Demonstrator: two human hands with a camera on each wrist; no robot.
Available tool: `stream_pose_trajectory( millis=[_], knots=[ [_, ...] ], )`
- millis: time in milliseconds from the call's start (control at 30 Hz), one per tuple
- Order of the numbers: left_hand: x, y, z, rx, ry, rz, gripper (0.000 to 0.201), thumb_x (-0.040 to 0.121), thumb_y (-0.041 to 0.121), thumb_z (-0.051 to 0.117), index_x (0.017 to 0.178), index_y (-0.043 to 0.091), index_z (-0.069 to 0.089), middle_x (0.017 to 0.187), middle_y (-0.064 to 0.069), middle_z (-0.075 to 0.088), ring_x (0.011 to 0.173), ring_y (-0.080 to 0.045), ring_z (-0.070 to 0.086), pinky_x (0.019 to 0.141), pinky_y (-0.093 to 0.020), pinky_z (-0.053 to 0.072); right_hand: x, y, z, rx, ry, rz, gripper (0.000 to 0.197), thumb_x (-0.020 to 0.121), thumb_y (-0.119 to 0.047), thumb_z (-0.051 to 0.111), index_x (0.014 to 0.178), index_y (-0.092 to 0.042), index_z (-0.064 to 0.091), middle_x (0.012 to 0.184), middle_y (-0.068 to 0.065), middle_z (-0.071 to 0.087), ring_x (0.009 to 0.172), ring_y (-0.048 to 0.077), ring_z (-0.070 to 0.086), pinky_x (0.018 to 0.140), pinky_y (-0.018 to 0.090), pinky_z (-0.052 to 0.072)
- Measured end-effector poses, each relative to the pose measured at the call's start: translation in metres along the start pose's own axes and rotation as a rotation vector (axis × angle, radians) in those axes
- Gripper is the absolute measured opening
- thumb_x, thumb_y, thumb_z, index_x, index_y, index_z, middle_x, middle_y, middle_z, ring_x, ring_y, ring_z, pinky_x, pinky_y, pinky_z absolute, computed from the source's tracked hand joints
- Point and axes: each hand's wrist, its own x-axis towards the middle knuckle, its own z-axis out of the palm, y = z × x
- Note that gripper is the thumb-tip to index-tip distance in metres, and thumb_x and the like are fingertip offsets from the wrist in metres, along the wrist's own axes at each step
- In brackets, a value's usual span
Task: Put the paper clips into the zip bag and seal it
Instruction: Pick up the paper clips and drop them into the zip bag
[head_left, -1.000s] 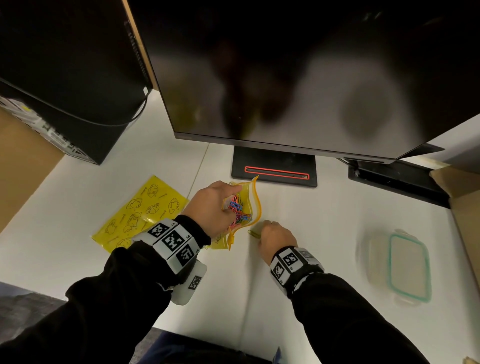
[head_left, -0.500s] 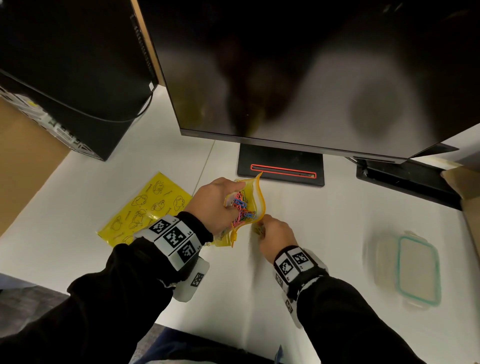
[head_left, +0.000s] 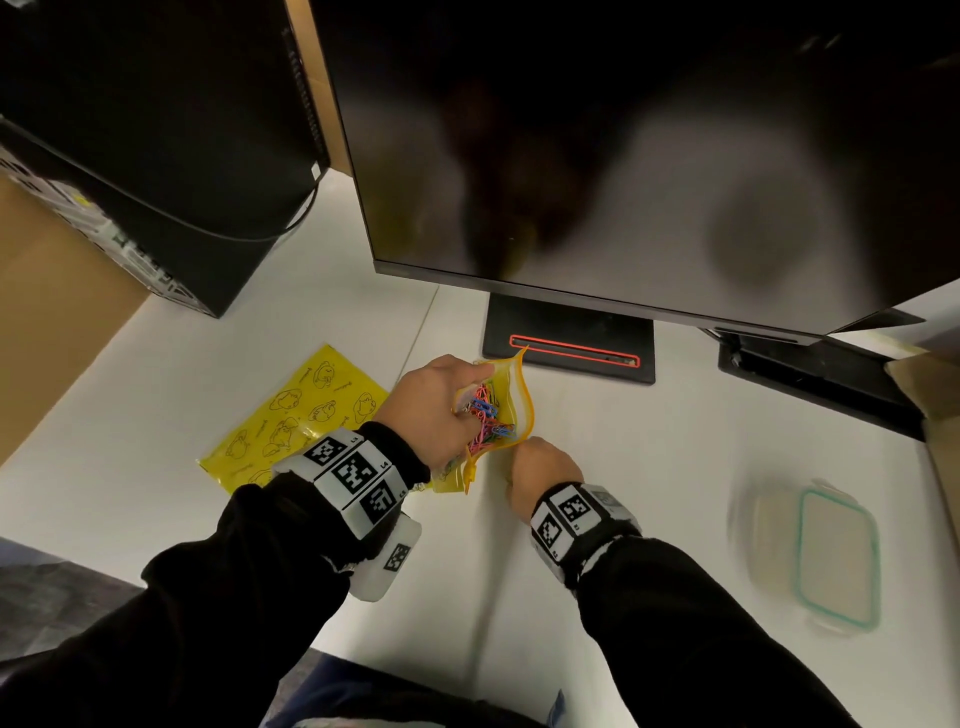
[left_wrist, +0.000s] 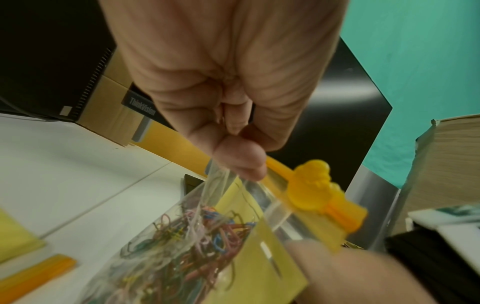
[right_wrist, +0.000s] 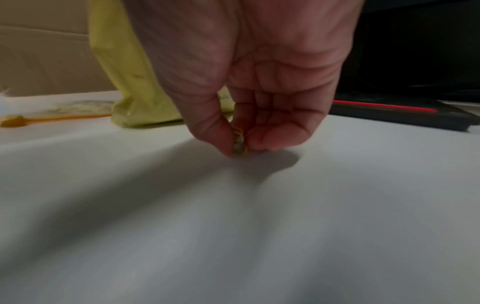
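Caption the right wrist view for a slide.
Right hand pinches a yellow paper clip off the white desk.

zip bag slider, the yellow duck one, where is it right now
In the left wrist view the duck-shaped slider sits at the right end of the zip bag's open mouth, just right of the left hand's pinching fingertips.

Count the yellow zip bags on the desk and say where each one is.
2. One zip bag, holding paper clips, is gripped open by the left hand before the monitor stand. A second yellow bag lies flat to its left, partly hidden by the wrist.
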Motion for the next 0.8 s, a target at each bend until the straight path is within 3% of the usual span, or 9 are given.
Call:
stream_pose_trajectory(
  millis=[133, 200, 300, 400, 467, 533, 633, 733, 800],
  knots=[
    [0.001, 0.000, 0.001, 0.009, -0.002, 0.006, 0.057, 0.078, 0.006, 0.056, 0.132, 0.023, 0.047, 0.132, -0.001, 0.050, 0.110, -0.020, 0.055, 0.090, -0.022, 0.042, -0.007, 0.002, 0.007, -0.010, 0.047, -0.067, 0.031, 0.087, -0.009, 0.051, 0.117, -0.003, 0.048, 0.119, 0.015, 0.056, 0.109, 0.033, 0.057, 0.089, 0.037, 0.047],
    [0.000, 0.001, 0.001, -0.001, -0.004, 0.006, 0.056, 0.078, 0.006, 0.056, 0.131, 0.023, 0.047, 0.133, -0.001, 0.050, 0.104, -0.021, 0.057, 0.088, -0.021, 0.041, -0.013, 0.009, 0.009, 0.065, 0.081, -0.076, 0.025, 0.085, -0.009, 0.050, 0.110, -0.006, 0.051, 0.111, 0.015, 0.061, 0.103, 0.034, 0.059, 0.082, 0.035, 0.047],
    [-0.001, 0.003, 0.003, -0.024, -0.007, 0.000, 0.055, 0.080, 0.006, 0.056, 0.131, 0.023, 0.047, 0.132, -0.001, 0.050, 0.092, -0.021, 0.058, 0.086, -0.020, 0.041, -0.024, 0.028, 0.000, 0.433, 0.300, 0.089, 0.006, 0.077, -0.010, 0.058, 0.078, -0.015, 0.054, 0.078, 0.011, 0.066, 0.077, 0.031, 0.061, 0.062, 0.024, 0.041],
    [-0.002, 0.005, 0.007, -0.052, -0.010, -0.010, 0.056, 0.078, 0.005, 0.056, 0.131, 0.024, 0.048, 0.132, 0.000, 0.050, 0.090, -0.023, 0.059, 0.086, -0.022, 0.043, -0.036, 0.031, -0.023, 0.811, 0.583, 0.155, 0.023, 0.068, -0.007, 0.067, 0.061, -0.018, 0.049, 0.057, 0.003, 0.056, 0.053, 0.021, 0.052, 0.050, 0.014, 0.039],
    [-0.003, 0.010, 0.010, -0.102, 0.026, -0.010, 0.056, 0.075, 0.004, 0.056, 0.128, 0.024, 0.051, 0.130, 0.000, 0.052, 0.087, -0.028, 0.060, 0.086, -0.022, 0.043, -0.039, 0.017, -0.043, 0.870, 0.599, 0.025, 0.021, 0.067, -0.004, 0.067, 0.064, -0.018, 0.052, 0.057, 0.001, 0.056, 0.053, 0.020, 0.052, 0.054, 0.018, 0.042],
    [-0.005, 0.015, 0.012, -0.189, 0.080, -0.012, 0.057, 0.073, 0.004, 0.058, 0.125, 0.025, 0.053, 0.126, -0.001, 0.054, 0.087, -0.032, 0.062, 0.087, -0.028, 0.048, -0.039, 0.003, -0.055, 0.754, 0.504, -0.077, 0.015, 0.071, -0.008, 0.069, 0.076, -0.018, 0.059, 0.064, -0.004, 0.057, 0.059, 0.013, 0.052, 0.055, 0.014, 0.040],
    [-0.010, 0.020, 0.017, -0.348, 0.125, -0.054, 0.059, 0.071, 0.004, 0.061, 0.124, 0.027, 0.054, 0.116, -0.006, 0.059, 0.085, -0.034, 0.064, 0.084, -0.039, 0.053, -0.043, 0.004, -0.060, 0.724, 0.490, -0.115, 0.015, 0.077, -0.016, 0.071, 0.090, -0.018, 0.064, 0.078, -0.009, 0.060, 0.060, 0.002, 0.049, 0.059, 0.013, 0.038],
    [-0.015, 0.019, 0.026, -0.457, 0.143, -0.105, 0.059, 0.071, 0.001, 0.060, 0.125, 0.025, 0.052, 0.121, -0.001, 0.057, 0.077, -0.030, 0.067, 0.073, -0.032, 0.054, -0.061, 0.024, -0.051, 0.806, 0.646, -0.139, 0.013, 0.081, -0.015, 0.067, 0.078, -0.027, 0.061, 0.075, -0.008, 0.060, 0.053, 0.003, 0.048, 0.059, 0.019, 0.040],
    [-0.019, 0.019, 0.032, -0.505, 0.139, -0.121, 0.059, 0.074, 0.000, 0.060, 0.126, 0.023, 0.049, 0.125, 0.002, 0.053, 0.073, -0.026, 0.068, 0.068, -0.026, 0.053, -0.078, 0.033, -0.037, 0.825, 0.645, -0.159, 0.016, 0.079, -0.026, 0.069, 0.069, -0.029, 0.056, 0.070, -0.007, 0.058, 0.054, 0.007, 0.048, 0.057, 0.023, 0.042]
  ],
)
